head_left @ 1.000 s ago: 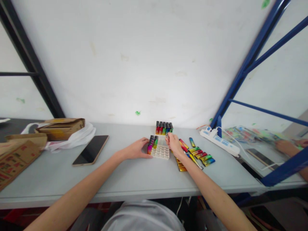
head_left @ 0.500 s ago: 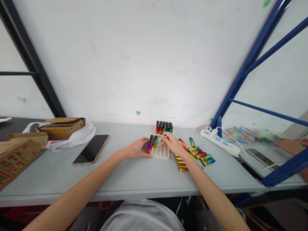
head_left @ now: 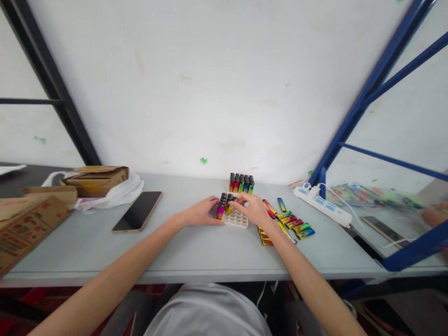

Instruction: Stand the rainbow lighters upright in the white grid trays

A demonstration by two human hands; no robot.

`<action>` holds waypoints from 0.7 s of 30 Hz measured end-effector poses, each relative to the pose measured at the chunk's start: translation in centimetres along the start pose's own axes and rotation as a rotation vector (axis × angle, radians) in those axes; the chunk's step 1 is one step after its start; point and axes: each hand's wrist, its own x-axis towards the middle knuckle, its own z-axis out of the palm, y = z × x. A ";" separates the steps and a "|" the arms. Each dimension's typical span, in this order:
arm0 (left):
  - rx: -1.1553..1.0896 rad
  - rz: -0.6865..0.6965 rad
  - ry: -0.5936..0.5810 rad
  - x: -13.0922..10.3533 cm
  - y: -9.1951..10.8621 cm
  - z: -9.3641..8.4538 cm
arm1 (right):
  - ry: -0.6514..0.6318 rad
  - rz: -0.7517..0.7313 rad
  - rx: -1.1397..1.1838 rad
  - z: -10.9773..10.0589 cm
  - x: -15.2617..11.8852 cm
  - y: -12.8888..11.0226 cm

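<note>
A white tray [head_left: 240, 221] with rows of holes sits on the table. Along its left side stands a row of colourful lighters [head_left: 220, 213] with black tops. My left hand [head_left: 203, 212] grips the tray's left end, thumb at the near corner and fingers at the far one. Over the tray, my right hand [head_left: 255, 210] is closed in a pinch on a yellowish lighter [head_left: 229, 208], tilted beside the standing row; my fingers partly hide it. Loose lighters [head_left: 294, 224] lie to the right of my right hand, several gold-sided ones partly under my forearm.
Behind the tray stands a block of upright lighters [head_left: 241, 184]. A phone [head_left: 138, 212], a white plastic bag [head_left: 121, 192] and cardboard boxes [head_left: 35, 224] lie leftward. At right are a power strip [head_left: 322, 204], a blue metal frame [head_left: 350, 116] and another person's hand [head_left: 432, 218].
My right hand has brought the lighter left and down, against the standing row in the tray. My left hand keeps its place at the tray. The view has shifted slightly.
</note>
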 end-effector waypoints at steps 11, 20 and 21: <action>0.002 -0.014 -0.016 0.0 -0.1 0.0 | -0.154 -0.071 -0.033 1.1 0.4 0.8; 0.008 -0.025 -0.009 0.0 -0.2 0.0 | -0.068 -0.037 -0.274 -0.4 0.4 1.3; 0.005 -0.025 -0.007 0.0 -0.2 0.0 | -0.011 -0.020 -0.290 -1.4 0.4 1.8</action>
